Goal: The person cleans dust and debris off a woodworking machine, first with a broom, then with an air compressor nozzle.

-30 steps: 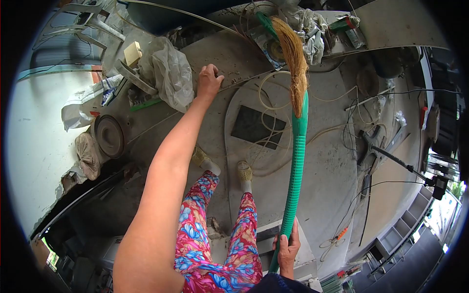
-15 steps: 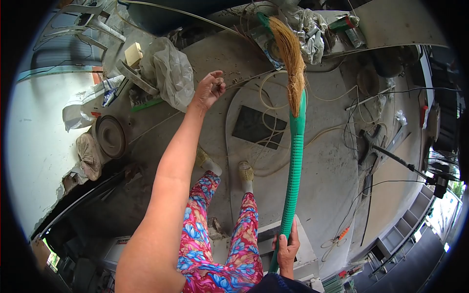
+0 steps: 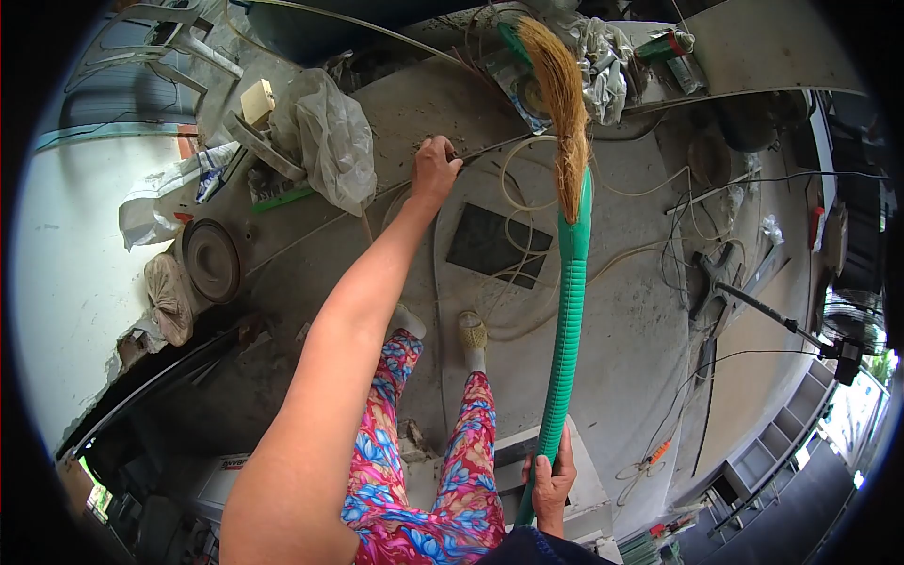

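My right hand [image 3: 553, 482] is wrapped round the green ribbed handle of a broom [image 3: 571, 311] at the lower right. The broom points away from me, its tan straw bristles at the far end. Out ahead, my left hand [image 3: 437, 171] reaches over the floor with its fingers curled together. What those fingers hold, if anything, is hidden. Small dark bits of debris [image 3: 435, 132] lie around and beyond the fingertips. Left of that hand sits a crumpled translucent plastic bag [image 3: 336, 141].
A dark rectangular panel [image 3: 500, 244] lies on the floor among loops of pale hose [image 3: 529, 179]. A stand fan [image 3: 852, 325] with a cross-shaped base is at right. To the left are a round brown dish-like thing [image 3: 211, 262] and a plastic chair [image 3: 188, 52].
My left hand has moved right, and its fingers have turned down and drawn together. My right hand and the broom have hardly moved.
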A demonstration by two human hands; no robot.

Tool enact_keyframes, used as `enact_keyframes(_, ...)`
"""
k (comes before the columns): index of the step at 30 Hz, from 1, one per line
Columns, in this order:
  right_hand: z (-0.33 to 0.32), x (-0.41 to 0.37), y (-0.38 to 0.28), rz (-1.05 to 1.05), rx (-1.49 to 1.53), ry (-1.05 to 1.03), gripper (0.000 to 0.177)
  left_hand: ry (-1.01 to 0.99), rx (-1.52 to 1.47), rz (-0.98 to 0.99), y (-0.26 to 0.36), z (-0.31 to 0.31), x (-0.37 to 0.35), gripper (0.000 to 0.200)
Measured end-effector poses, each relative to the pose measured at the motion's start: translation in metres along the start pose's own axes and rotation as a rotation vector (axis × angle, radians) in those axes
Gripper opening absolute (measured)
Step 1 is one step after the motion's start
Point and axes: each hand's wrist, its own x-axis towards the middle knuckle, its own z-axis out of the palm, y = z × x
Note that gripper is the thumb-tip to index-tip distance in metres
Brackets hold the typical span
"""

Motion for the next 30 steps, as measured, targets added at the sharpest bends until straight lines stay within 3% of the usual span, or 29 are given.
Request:
enact_keyframes(5, -0.001, 0.000, -0.004, 0.001, -0.035, -0.028, 0.058, -0.022, -0.040, -0.083, -0.001, 0.003, 0.001, 0.020)
enact_keyframes(8, -0.003, 0.002, -0.007, 0.008, -0.062, -0.068, 0.057, 0.098, -0.147, 0.015, -0.004, -0.005, -0.002, 0.016)
enact_keyframes(11, -0.004, 0.010, -0.013, 0.001, -0.078, -0.138, 0.055, 0.132, -0.354, -0.141, -0.002, -0.024, -0.023, 0.015)
enact_keyframes(13, 0.000, 0.022, -0.021, 0.022, -0.145, -0.168, 0.054, -0.082, -0.747, -0.499, -0.002, -0.050, -0.055, 0.014)
enact_keyframes(17, -0.012, 0.027, -0.002, 0.002, -0.223, -0.268, 0.053, -0.015, -1.090, -0.714, 0.019, -0.101, -0.149, 0.008)
enact_keyframes(22, -0.054, -0.007, -0.027, 0.011, -0.450, -0.387, 0.055, 0.112, -1.300, -0.923, 0.018, -0.148, -0.253, 0.012)
enact_keyframes(25, -0.040, 0.005, -0.070, -0.125, -0.559, -0.373, 0.054, 0.183, -1.393, -0.909, 0.024, -0.167, -0.291, 0.014)
enact_keyframes(27, -0.019, 0.039, -0.085, -0.479, -0.702, -0.346, 0.055, 0.235, -1.379, -0.900, 0.038, -0.181, -0.306, 0.015)
enact_keyframes(30, 0.029, 0.079, -0.125, -0.683, -1.055, -0.300, 0.061, 0.323, -1.344, -0.898, 0.059, -0.199, -0.319, 0.018)
